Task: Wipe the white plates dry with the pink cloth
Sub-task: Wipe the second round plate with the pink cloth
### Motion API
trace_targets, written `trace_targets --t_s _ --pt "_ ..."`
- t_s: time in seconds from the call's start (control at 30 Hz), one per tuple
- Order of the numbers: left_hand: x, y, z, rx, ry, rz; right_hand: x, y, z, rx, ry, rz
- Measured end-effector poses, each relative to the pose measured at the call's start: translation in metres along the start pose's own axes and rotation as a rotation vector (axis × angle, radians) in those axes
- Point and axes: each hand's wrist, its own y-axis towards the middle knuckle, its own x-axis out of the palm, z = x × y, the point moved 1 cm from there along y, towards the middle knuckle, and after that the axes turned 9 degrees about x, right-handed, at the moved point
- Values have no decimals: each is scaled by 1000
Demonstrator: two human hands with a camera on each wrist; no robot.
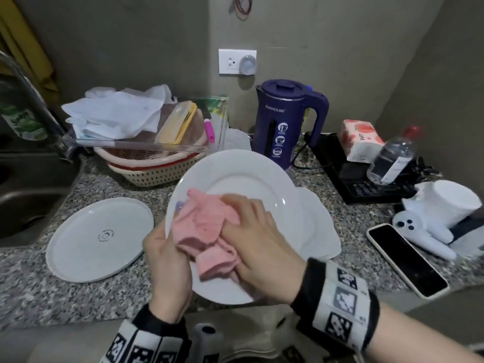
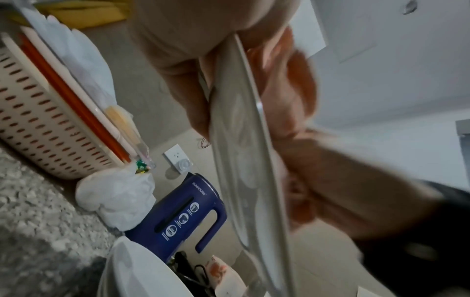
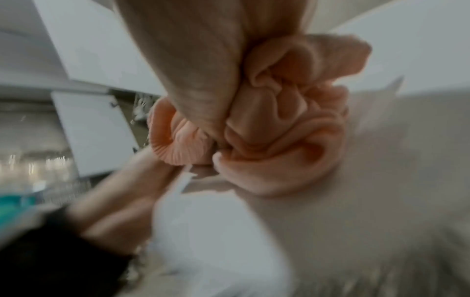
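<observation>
A large white plate [image 1: 243,179] is held tilted above the granite counter. My left hand [image 1: 167,255] grips its left rim, thumb on the front face. A bunched pink cloth [image 1: 204,231] lies against the plate's face, and my right hand [image 1: 251,231] holds it there, pressing it onto the plate. The left wrist view shows this plate [image 2: 241,160] edge-on, with the cloth [image 2: 287,80] behind it. In the blurred right wrist view the cloth [image 3: 292,120] is scrunched under my right hand [image 3: 198,60]. A second white plate [image 1: 99,239] lies face down at the left. Another white plate [image 1: 322,231] sits behind the held one.
A purple kettle [image 1: 285,121] stands at the back, a stack of perforated baskets [image 1: 157,169] with a clear tray on top to its left. The sink [image 1: 26,192] is at far left. At the right are a black hob [image 1: 353,179], a tissue pack [image 1: 358,140], a bottle [image 1: 392,158] and a phone [image 1: 406,260].
</observation>
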Motion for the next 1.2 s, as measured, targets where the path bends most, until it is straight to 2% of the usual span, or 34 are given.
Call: trace_targets --t_s 0.1,0.17,0.23,0.3,0.37,0.47,0.57,0.67,0.83,0.9,0.93,0.97,1.03,1.07,1.13,1.2 --pt "-2 1 6 7 -88 48 -19 21 33 177 -151 173" --pt "4 2 10 3 -116 39 -11 16 35 270 -329 230" --pt "4 0 7 38 -23 -25 21 1 13 206 -402 184" --pt "0 -1 1 55 58 -55 43 -9 -5 57 -386 157" --pt "-4 0 -3 53 32 -25 27 3 4 -6 -347 221" --pt "-3 -2 6 28 -101 8 -31 32 36 151 -248 307" --pt "-1 -6 18 53 -107 15 -71 40 68 282 106 177" --pt "-5 -7 18 57 -111 12 -75 25 83 433 797 100" --pt "-6 -10 17 27 -107 -24 -36 -8 86 684 1676 303" --pt "-3 -11 15 21 -85 -12 -27 -20 82 707 1932 340" --pt "0 -11 13 11 -81 11 -24 -26 80 714 1949 383" --pt "1 -12 12 0 -92 51 -21 -30 76 733 1866 444" --pt "4 -10 8 -9 -106 155 -6 -38 64 787 1573 560" --pt "7 -7 9 -2 -107 188 5 -40 59 811 1518 581" --pt "11 -2 9 13 -114 208 22 -41 51 859 1541 606" --pt "13 1 12 25 -99 204 27 -40 47 878 1468 646"
